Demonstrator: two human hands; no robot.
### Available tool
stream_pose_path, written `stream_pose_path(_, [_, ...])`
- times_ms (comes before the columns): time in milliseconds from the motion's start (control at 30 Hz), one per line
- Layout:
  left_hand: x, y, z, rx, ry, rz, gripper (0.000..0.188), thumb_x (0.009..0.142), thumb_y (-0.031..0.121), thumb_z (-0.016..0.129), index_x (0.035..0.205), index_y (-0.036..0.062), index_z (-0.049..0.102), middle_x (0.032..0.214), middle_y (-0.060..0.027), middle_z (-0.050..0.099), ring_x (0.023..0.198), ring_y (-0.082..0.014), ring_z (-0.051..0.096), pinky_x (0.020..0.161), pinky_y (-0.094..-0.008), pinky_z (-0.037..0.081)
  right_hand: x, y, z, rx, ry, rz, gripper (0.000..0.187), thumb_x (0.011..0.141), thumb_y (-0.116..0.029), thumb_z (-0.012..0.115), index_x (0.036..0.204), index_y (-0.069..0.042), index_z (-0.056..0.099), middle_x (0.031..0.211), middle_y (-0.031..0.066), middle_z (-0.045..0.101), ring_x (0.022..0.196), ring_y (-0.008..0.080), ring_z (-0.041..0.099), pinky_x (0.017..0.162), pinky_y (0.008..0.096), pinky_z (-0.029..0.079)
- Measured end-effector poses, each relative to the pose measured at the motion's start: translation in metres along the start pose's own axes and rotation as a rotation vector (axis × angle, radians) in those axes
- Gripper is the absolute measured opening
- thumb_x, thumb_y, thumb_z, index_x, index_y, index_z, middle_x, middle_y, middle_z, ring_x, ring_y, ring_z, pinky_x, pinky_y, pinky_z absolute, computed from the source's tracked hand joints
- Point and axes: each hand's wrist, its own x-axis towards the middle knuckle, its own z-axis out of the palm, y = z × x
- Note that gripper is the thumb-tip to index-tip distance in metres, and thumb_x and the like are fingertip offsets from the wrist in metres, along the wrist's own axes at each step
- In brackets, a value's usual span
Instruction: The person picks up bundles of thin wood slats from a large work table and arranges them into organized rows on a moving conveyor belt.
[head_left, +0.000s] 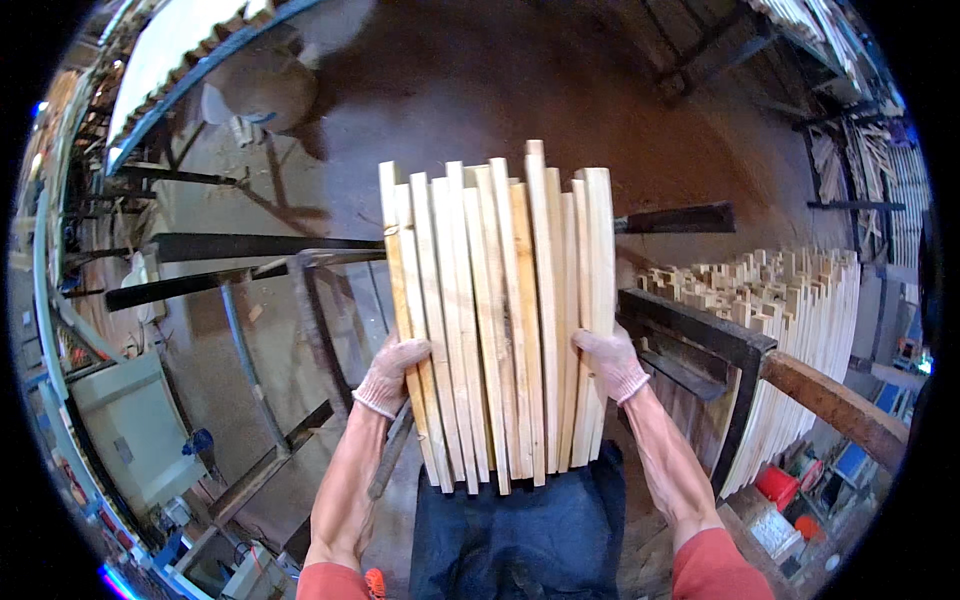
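Left grip (392,374), right grip (613,364) clasping wooden strips (497,320) between them by outer sides.

A cluttered workshop is shown, its floor (450,80) coloured reddish brown and grey.
Darker brown is spread over the far side of the floor, while greyer tones are seen at left, where a pale surface (180,55) is edged in blue. Dark metal bars (270,246) are stretched across the left, with a slanted blue pole (253,365) set below them and a grey-green cabinet (130,430) placed farther out. At right, a dark metal frame (700,325) is met by a rusty beam (835,404); ribbed panelling (908,200) is visible beyond. A bright light (925,366) is caught near the rim.
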Motion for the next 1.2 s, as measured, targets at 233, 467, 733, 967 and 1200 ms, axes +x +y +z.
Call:
stream_pose_path(233, [-0.071,0.065,0.047,0.075,-0.133,0.221,0.079,0.089,0.032,0.084,0.153,0.0005,0.051,0.132,-0.0117,0.071,0.113,-0.0199,0.072,0.098,-0.0354,0.062,-0.085,-0.08,-0.006,0.122,-0.026,-0.193,0.012,0.091,-0.009,0.075,0.101,-0.004,0.07,0.079,0.0021,0.065,0.064,0.016,0.061,0.055,0.0312,0.048])
stream_pose_path(467, [-0.169,0.112,0.081,0.105,-0.16,0.421,0.082,0.09,0.029,0.083,0.159,0.0049,0.046,0.129,-0.0058,0.069,0.112,-0.0163,0.069,0.098,-0.0345,0.061,-0.194,-0.148,-0.013,0.096,-0.076,-0.462,0.033,0.089,-0.018,0.084,0.116,-0.004,0.072,0.096,0.0029,0.074,0.082,0.0155,0.071,0.072,0.0317,0.057])
stream_pose_path(733, [-0.359,0.109,0.068,-0.029,-0.138,0.639,0.084,0.09,0.028,0.079,0.161,0.0048,0.042,0.14,-0.0102,0.064,0.12,-0.0193,0.066,0.106,-0.0363,0.056,-0.338,-0.197,0.021,-0.151,-0.295,-0.553,0.047,0.088,-0.013,0.079,0.132,-0.002,0.068,0.106,0.0026,0.072,0.092,0.015,0.066,0.083,0.0321,0.055])
stream_pose_path(967, [-0.543,0.043,-0.002,-0.166,0.151,0.802,0.077,0.094,0.027,0.08,0.158,0.0045,0.044,0.13,-0.0058,0.067,0.112,-0.013,0.065,0.098,-0.0342,0.058,-0.43,-0.184,0.121,-0.343,-0.55,-0.603,0.047,0.087,-0.011,0.083,0.13,0.0,0.068,0.107,0.0041,0.074,0.089,0.0152,0.069,0.078,0.0315,0.057])
stream_pose_path(1200, [-0.673,-0.086,-0.143,-0.36,0.393,0.951,0.064,0.093,0.034,0.082,0.143,0.0034,0.055,0.124,-0.0076,0.066,0.112,-0.0151,0.063,0.098,-0.0336,0.056,-0.523,-0.075,0.279,-0.432,-0.896,-0.528,0.051,0.084,-0.015,0.088,0.129,-0.002,0.068,0.108,0.0052,0.074,0.092,0.0161,0.069,0.079,0.0355,0.058])
